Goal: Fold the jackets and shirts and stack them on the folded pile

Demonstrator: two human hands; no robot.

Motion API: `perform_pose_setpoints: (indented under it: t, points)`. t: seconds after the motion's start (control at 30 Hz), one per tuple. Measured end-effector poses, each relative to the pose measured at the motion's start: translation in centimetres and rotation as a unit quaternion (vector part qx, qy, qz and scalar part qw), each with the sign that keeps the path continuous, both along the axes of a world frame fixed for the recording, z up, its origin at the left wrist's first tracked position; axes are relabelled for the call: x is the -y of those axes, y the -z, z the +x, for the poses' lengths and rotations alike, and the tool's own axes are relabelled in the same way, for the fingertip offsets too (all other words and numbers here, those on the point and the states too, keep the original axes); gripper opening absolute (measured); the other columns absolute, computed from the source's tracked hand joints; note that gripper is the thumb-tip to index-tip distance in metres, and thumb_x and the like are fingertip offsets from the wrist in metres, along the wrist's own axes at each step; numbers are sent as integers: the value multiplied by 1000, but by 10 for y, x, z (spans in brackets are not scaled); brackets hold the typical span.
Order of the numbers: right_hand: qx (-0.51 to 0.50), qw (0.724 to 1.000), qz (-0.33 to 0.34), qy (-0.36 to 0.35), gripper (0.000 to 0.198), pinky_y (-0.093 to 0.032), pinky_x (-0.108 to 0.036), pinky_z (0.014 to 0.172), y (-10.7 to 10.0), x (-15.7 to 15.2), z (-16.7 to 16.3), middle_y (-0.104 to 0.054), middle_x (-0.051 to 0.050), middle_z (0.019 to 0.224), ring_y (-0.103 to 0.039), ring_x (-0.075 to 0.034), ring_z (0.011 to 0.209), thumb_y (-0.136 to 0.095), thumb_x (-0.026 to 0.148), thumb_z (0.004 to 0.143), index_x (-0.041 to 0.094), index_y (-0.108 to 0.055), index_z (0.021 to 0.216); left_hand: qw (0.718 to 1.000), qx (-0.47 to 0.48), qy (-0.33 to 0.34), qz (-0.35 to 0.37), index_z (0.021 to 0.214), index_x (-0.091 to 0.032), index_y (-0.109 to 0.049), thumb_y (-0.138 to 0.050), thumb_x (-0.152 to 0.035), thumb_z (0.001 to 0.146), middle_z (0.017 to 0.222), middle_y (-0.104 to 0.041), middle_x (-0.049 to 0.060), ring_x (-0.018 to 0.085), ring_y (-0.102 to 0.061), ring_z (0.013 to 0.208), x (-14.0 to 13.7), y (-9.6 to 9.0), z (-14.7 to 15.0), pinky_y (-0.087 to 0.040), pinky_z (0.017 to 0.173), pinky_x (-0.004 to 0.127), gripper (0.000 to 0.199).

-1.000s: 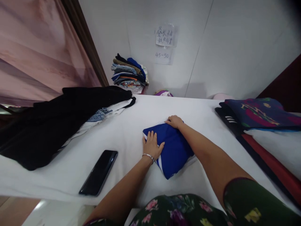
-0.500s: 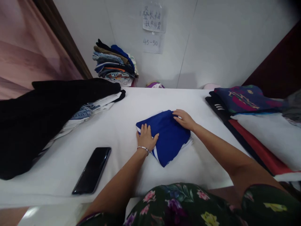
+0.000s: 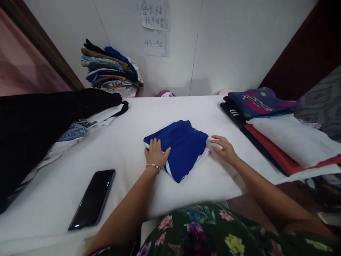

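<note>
A folded blue garment [image 3: 181, 145] with white edging lies on the white table in front of me. My left hand [image 3: 156, 153] rests flat on its left side, fingers spread, a bracelet at the wrist. Just off its right corner, my right hand [image 3: 224, 149] hovers with loosely parted fingers and holds nothing. A bit of white cloth shows under the garment's right lower edge. Which kind of garment it is, I cannot tell.
A black phone [image 3: 92, 199] lies at the left front. Black clothing [image 3: 53, 117] covers a pile on the left. Folded clothes [image 3: 282, 138] are stacked on the right. Another clothes stack [image 3: 113, 69] stands at the back left. Paper signs [image 3: 156, 16] hang on the wall.
My right hand has come off the blue garment and moved to its right. My left hand stays on it. The view has shifted a little to the right.
</note>
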State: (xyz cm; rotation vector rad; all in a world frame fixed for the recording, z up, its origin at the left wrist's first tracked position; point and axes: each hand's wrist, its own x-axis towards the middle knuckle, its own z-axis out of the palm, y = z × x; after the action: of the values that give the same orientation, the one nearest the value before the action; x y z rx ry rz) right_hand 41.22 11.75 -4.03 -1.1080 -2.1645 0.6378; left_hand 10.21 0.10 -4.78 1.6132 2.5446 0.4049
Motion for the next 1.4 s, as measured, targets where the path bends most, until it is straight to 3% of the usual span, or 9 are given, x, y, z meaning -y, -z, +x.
perform_pose_setpoints:
  t: [0.1, 0.23, 0.33, 0.5, 0.77, 0.93, 1.1, 1.23, 1.4]
  points:
    - [31, 998, 27, -39, 36, -38, -49, 106, -1, 18, 5, -52, -5, 137, -44, -26, 129, -56, 38, 83, 31, -64, 117, 1000, 0, 2, 2, 144, -10, -36, -33, -58, 89, 154, -27, 14, 30, -17, 144, 0, 0, 0, -21, 113, 56, 73]
    - [74, 990, -32, -113, 37, -40, -45, 106, 9, 19, 0, -57, -7, 131, -51, -25, 122, -57, 38, 83, 27, -65, 117, 1000, 2, 4, 8, 144, -11, -36, -34, -57, 89, 154, -27, 14, 28, -17, 144, 1, 0, -1, -20, 114, 54, 72]
    - [14, 994, -94, -48, 33, -48, -41, 97, 15, 8, -5, -62, -8, 123, -59, -24, 111, -54, 40, 84, 24, -68, 110, 1000, 10, 3, 16, 143, -11, -37, -36, -57, 89, 153, -29, 13, 27, -18, 144, 2, 0, -3, -21, 114, 53, 71]
    - [-57, 978, -191, 64, 45, -50, -38, 94, 7, -25, -22, -61, -9, 125, -61, -23, 109, -57, 41, 83, 20, -59, 123, 998, 24, 4, 58, 140, -9, -42, -40, -53, 90, 152, -32, 14, 26, -22, 143, 2, 1, -9, -26, 113, 46, 66]
    - [8, 935, -353, 44, 87, -54, -38, 87, -29, -69, -79, -50, -18, 138, -57, -30, 116, -76, 51, 68, 16, -41, 140, 997, 21, 15, 71, 136, -8, -46, -45, -48, 88, 149, -38, 15, 27, -26, 141, 2, 1, -14, -27, 113, 44, 62]
    - [9, 881, -472, 5, 52, -58, -32, 69, -36, -76, -88, -67, -13, 114, -65, -25, 95, -77, 48, 68, 15, -65, 106, 996, 21, 24, 84, 134, -11, -49, -45, -48, 87, 147, -41, 14, 27, -28, 141, 2, 5, -18, -28, 113, 43, 60]
    - [-32, 810, -583, -47, 35, -57, -25, 58, -28, -76, -77, -70, -4, 74, -65, -15, 62, -71, 46, 76, 14, -66, 91, 994, 14, 35, 106, 133, -9, -50, -42, -50, 86, 146, -43, 16, 29, -31, 139, 1, 13, -25, -30, 111, 45, 63]
    - [-127, 780, -609, -62, 25, -56, -22, 57, -23, -72, -78, -71, -3, 73, -65, -12, 61, -67, 37, 82, 14, -66, 91, 992, 11, 38, 122, 132, -7, -51, -39, -53, 84, 144, -44, 17, 30, -32, 138, -3, 20, -32, -31, 111, 46, 67]
    - [-227, 737, -633, -67, 24, -58, -26, 73, -15, -67, -85, -73, -4, 87, -69, -14, 74, -67, 35, 82, 15, -65, 96, 990, 20, 46, 135, 130, -6, -52, -37, -58, 81, 142, -46, 18, 32, -34, 137, -6, 28, -39, -33, 110, 48, 73]
